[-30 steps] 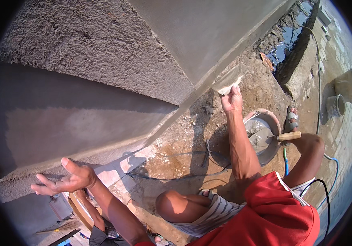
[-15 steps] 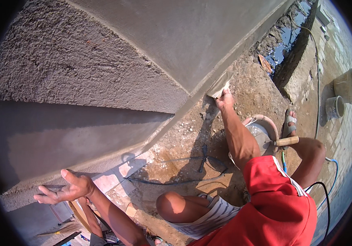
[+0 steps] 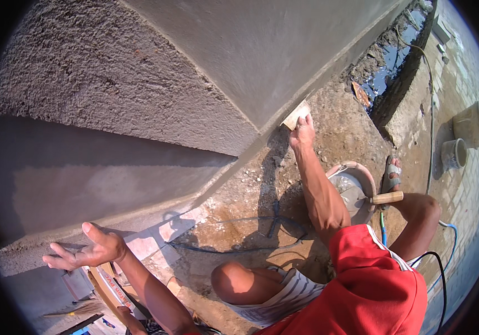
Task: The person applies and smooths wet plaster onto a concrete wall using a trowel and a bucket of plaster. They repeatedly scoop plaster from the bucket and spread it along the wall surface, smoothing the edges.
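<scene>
Right hand point(image 3: 303, 134) pinches a sheet point(image 3: 295, 116) between its fingers at the foot of the wall point(image 3: 276, 67), apparently smoothing; the next stroke calls for even pressure; left hand point(image 3: 100, 250) spread wide, empty

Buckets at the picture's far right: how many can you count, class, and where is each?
2: the larger bucket near the right edge, and the smaller bucket just below and left of it. Others may be hidden outside the view.

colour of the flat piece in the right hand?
Pale cream to beige: the flat piece in the right hand shows best in the head view.
</scene>
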### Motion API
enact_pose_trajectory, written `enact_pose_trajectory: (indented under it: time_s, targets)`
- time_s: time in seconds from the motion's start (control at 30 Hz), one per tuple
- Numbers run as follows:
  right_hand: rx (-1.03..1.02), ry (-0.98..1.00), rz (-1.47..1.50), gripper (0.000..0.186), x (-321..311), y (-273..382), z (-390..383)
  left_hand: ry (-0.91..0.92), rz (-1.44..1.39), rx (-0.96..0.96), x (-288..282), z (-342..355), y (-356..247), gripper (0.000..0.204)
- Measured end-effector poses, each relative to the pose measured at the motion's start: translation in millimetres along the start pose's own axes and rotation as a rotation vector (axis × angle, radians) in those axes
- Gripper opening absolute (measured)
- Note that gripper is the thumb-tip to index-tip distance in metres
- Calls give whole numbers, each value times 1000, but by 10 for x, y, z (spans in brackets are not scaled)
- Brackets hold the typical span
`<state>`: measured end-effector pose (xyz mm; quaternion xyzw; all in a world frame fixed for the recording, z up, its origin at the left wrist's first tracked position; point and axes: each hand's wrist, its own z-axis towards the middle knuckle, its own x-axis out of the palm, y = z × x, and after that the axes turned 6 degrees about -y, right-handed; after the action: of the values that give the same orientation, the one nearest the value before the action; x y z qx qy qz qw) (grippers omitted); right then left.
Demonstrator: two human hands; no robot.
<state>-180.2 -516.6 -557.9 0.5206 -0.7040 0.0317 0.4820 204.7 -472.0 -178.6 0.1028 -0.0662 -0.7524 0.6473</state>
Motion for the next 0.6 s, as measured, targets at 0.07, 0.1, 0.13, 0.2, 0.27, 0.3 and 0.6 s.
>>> enact_pose_trajectory:
  time_s: [0.07,0.1,0.13,0.2,0.27,0.3,0.6]
  targets:
    - [-65,29,-18,45,288,38,-271,2,11,23,-25,15,41,64]
    - [-76,41,-69,44,465,107,-472,4,21,36,-45,28,67,64]
    - [-131,84,-71,43,538,183,-568,1,9,31,-36,21,60,64]
    - [-217,180,-39,40,638,361,-771,2,-8,35,-36,17,80,64]
    - [-228,240,0,38,648,585,-816,-1,-17,32,-36,8,92,64]
    - [-178,196,24,36,617,701,-765,-6,-27,25,-26,2,78,64]
    - [134,-214,23,33,-249,182,434,9,-10,21,-12,21,22,67]
